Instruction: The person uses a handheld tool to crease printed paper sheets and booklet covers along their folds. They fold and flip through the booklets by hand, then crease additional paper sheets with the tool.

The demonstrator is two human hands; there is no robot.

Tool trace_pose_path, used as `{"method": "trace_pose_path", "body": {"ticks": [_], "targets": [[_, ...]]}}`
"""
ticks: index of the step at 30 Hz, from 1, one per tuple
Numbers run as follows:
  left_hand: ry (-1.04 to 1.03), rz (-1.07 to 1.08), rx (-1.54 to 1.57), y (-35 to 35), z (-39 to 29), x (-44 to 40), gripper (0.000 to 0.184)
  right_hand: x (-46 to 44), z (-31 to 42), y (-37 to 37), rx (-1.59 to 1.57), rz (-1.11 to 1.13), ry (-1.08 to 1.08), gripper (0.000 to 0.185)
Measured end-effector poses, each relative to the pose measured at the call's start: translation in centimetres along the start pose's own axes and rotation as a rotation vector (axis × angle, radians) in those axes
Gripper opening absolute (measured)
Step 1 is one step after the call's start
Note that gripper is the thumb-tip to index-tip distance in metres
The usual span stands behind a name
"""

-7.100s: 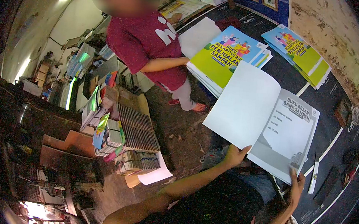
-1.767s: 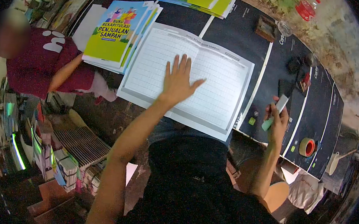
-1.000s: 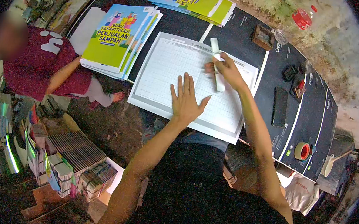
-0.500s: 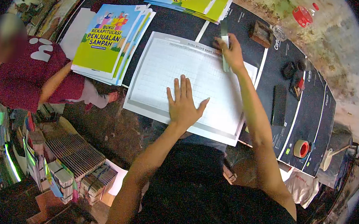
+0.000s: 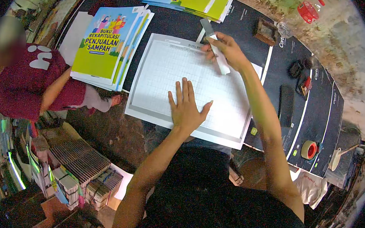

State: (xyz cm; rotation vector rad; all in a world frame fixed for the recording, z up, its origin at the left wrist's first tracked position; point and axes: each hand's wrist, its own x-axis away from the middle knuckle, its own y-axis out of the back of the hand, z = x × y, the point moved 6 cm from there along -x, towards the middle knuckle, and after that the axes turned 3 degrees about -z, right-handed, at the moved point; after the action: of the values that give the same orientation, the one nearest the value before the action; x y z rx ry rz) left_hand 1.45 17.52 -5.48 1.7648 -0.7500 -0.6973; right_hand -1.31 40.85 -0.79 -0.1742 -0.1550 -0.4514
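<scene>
The left hand (image 5: 187, 113) lies flat, fingers spread and gripping nothing, on the open gridded book (image 5: 164, 75) on the black table (image 5: 251, 48); the right hand (image 5: 230, 51) grasps a long, pale, flat tool (image 5: 221, 64) over the book's upper part, hiding some heading print; whether the tool touches the page cannot be told; another person's arm (image 5: 55, 89) reaches the near booklet stack (image 5: 98, 63), its hand hidden; the far booklet stack (image 5: 192, 2) is cut off above.
</scene>
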Motion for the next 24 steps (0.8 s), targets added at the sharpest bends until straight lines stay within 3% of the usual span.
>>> {"method": "trace_pose_path", "body": {"ticks": [8,14,17,21,22,24], "targets": [[-0.017,-0.041,-0.019,-0.2,-0.1,0.1,0.104,4.2,2.5,-1.5,-0.012,0.099,0.066,0.026],[-0.016,-0.041,0.006,-0.3,0.0,0.0,0.104,5.0,2.6,-0.4,0.086,-0.05,0.111,0.035],[-0.014,-0.045,0.023,-0.2,0.0,0.1,0.103,4.7,2.7,0.4,0.311,-0.088,0.173,0.032],[-0.027,-0.069,0.026,-0.2,0.0,0.1,0.103,5.9,2.7,-0.7,0.63,-0.156,0.023,0.043],[-0.022,-0.065,0.028,-0.2,0.0,0.1,0.102,5.8,2.3,-0.8,0.806,-0.205,0.14,0.055],[-0.013,-0.057,0.035,-0.1,-0.1,0.0,0.1,5.7,1.0,-1.4,0.974,-0.174,0.136,0.059]]}}
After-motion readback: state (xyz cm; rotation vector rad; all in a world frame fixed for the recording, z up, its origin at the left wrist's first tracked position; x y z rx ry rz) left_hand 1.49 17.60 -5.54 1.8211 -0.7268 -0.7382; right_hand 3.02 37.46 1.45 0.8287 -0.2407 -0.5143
